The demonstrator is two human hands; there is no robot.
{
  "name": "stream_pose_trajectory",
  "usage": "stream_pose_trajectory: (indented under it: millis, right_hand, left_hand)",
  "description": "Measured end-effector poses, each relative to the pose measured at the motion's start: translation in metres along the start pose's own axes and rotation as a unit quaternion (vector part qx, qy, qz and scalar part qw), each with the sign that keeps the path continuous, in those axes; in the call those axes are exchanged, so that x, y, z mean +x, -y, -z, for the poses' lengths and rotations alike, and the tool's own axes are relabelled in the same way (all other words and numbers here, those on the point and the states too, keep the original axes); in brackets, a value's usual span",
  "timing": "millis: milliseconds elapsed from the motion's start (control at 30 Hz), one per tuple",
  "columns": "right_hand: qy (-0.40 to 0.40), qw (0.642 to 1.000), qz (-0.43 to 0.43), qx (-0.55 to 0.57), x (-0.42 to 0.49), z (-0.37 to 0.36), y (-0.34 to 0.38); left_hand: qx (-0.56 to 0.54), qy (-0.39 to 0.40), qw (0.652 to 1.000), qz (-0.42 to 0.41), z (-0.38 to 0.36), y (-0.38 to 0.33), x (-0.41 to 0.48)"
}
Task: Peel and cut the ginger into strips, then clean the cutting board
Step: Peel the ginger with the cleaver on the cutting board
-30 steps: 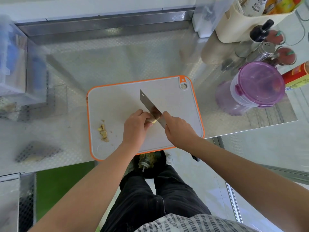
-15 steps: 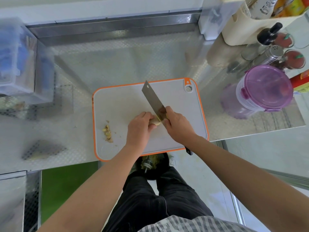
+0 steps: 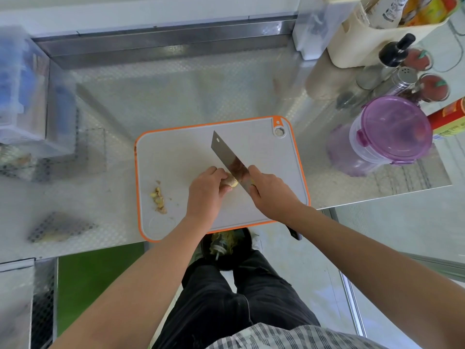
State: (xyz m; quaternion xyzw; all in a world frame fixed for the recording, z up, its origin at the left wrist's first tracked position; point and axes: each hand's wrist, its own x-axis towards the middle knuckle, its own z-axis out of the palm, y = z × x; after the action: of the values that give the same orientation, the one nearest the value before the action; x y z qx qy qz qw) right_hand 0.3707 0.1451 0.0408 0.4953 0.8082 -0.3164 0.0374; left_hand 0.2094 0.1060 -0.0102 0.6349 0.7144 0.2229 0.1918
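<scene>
A pale grey plastic cutting board (image 3: 176, 152) with a thin orange rim and a round hanging hole at its far right corner lies on the dimpled, shiny steel worktop (image 3: 176, 96), reaching the worktop's near edge. Near the board's middle, the left hand (image 3: 206, 195) curls its grip round a knobbly, yellowish piece of ginger (image 3: 232, 182); only the ginger's right end shows past the fingers. The right hand (image 3: 273, 195) has its grip closed round a cleaver (image 3: 227, 157), whose flat, rectangular steel blade slants to the far left and meets the ginger. The dark handle is mostly hidden, with 1 end poking out below the wrist. A small heap of ragged tan peelings (image 3: 158, 200) sits on the board's near left part, apart from both hands. To the right stands a clear round tub (image 3: 392, 132) with a translucent purple lid. Below the worktop's near edge, a dark round bin (image 3: 226, 248) holding scraps is partly cut off by the board. Things at the far left are too blurred to make out.
</scene>
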Motion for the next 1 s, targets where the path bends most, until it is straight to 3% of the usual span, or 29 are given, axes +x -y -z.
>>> stream_pose_trajectory:
  millis: [567, 800, 1000]
  right_hand:
    - [0.005, 0.999, -0.046, -0.003, 0.027, -0.022, 0.002]
    - [-0.038, 0.999, -0.007, 0.039, 0.017, 0.000, -0.001]
    - [0.000, 1.000, 0.006, -0.005, -0.001, 0.004, -0.002]
  left_hand:
    - [-0.016, 0.009, 1.000, -0.003, 0.002, 0.000, 0.001]
    - [-0.029, 0.005, 1.000, 0.006, 0.003, 0.000, -0.001]
    - [-0.020, 0.005, 1.000, 0.009, 0.003, -0.001, -0.001]
